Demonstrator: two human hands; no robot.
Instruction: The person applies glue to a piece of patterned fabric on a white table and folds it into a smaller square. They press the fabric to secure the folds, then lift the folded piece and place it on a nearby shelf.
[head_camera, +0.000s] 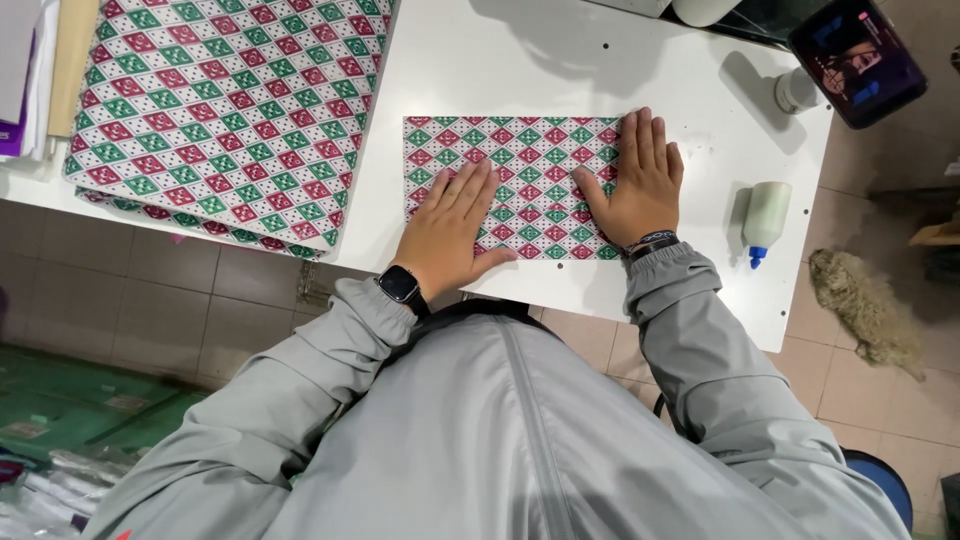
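A folded sheet of patterned paper (520, 160), with red and green diamonds on white, lies flat on the white table (560, 70). My left hand (450, 225) presses palm-down on its lower left part, fingers spread. My right hand (640, 175) lies flat on its right end, fingers pointing away from me. Neither hand grips anything. A black watch (400, 287) is on my left wrist and a dark band (650, 243) on my right.
A stack of the same patterned paper (220, 110) lies at the table's left. A white glue bottle with a blue tip (766, 218) lies at the right edge. A phone on a stand (858, 60) sits at the far right corner. A furry scrap (868, 305) lies on the tiled floor.
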